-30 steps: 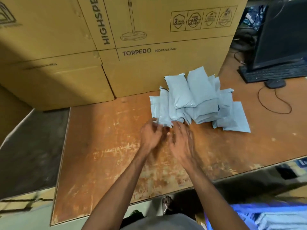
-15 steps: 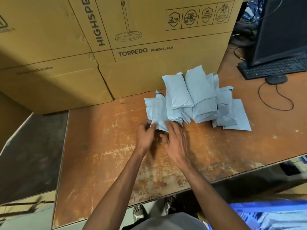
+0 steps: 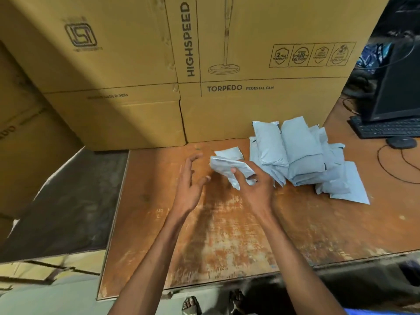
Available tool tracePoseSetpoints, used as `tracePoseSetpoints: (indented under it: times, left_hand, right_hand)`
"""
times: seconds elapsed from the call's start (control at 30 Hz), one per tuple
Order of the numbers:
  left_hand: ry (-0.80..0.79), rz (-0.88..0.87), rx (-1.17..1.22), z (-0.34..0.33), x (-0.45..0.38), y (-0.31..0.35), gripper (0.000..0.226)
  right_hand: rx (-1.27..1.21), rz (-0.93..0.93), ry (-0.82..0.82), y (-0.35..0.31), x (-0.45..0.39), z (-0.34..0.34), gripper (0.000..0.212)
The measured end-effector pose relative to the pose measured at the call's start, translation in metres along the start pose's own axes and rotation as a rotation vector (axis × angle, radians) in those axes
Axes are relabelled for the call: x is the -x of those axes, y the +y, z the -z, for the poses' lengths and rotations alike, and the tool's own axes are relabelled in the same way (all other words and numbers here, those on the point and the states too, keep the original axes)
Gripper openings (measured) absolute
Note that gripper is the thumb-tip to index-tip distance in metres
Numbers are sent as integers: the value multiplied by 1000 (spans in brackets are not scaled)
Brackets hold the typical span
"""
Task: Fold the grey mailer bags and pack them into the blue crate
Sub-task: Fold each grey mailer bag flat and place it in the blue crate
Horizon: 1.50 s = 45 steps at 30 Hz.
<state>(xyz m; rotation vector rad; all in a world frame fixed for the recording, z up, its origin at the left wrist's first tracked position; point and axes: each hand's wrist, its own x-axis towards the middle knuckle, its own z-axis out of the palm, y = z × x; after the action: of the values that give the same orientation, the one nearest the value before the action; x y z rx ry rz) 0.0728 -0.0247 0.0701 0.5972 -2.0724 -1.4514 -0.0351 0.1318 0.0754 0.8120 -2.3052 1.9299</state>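
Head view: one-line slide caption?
Right hand grips one grey mailer bag pulled from the pile on the worn wooden table; left hand open beside it.

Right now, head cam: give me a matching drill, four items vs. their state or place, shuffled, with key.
Items:
1. left hand
2. right hand
3. pile of grey mailer bags
4. keyboard

States or places:
A. lies on the table against the cardboard box
B. fingers spread, holding nothing
C. at the table's far right, by the monitor
D. grips one crumpled mailer bag

Pairs: 1-B, 2-D, 3-A, 4-C
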Motion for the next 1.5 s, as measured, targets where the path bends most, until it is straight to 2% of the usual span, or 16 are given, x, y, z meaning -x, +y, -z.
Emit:
tracePoseSetpoints:
  times: [0.1, 0.23, 0.3, 0.47, 0.63, 0.73, 0.8, 0.83, 0.9, 0.97, 1.03, 1.1, 1.23, 1.3, 1.37, 1.5]
  left_hand:
    - [-55, -73, -165, 18, -5, 0, 69]
    - [-167, 11, -149, 25, -5, 0, 45]
    - [-115, 70, -55, 21, 1, -6, 35]
    - [115, 278, 302, 11, 21, -16, 27]
    - [188, 448, 556, 11, 38, -32, 29]
    - [217, 498, 605, 12, 45, -44, 33]
    - [333, 529, 527, 11, 52, -55, 46]
    - [435, 518, 409, 11, 56, -61, 58]
    - [632, 404, 58, 15, 68, -75, 83]
    - [671, 227, -218, 22, 79, -85, 83]
    - [540, 119, -362, 28, 82, -89, 62]
    - [323, 68, -480, 29, 79, -95, 48]
    - [7, -94, -745, 25, 66, -110, 52]
    - [-104, -105, -821, 20, 62, -115, 54]
    - [-163, -62, -888, 16, 63, -120, 55]
    - [-124, -71, -974, 12, 73, -118, 54]
  right_hand:
    - [-99, -62, -114, -10, -8, -1, 8]
    - [-158, -71, -151, -7, -13, -13, 30]
    - [-203, -122, -214, -6, -11, -23, 26]
    - [-114, -273, -281, 23, 19, -38, 43]
    - [-142, -448, -305, 56, 43, -44, 40]
    - [-215, -573, -324, 63, 41, -45, 24]
    - [-229, -576, -324, 68, 42, -45, 21]
    - [-213, -556, -324, 71, 42, -44, 21]
    - [-160, -493, -352, 77, 43, -45, 22]
    - [-102, -431, -400, 86, 40, -48, 21]
    - [-30, -366, -468, 92, 32, -50, 21]
    - [82, -279, -522, 99, 23, -51, 21]
    - [497, 83, -515, 107, 18, -55, 41]
    - [571, 184, -445, 105, 28, -59, 42]
    - [615, 239, -423, 104, 42, -63, 39]
    - [742, 221, -457, 107, 68, -66, 48]
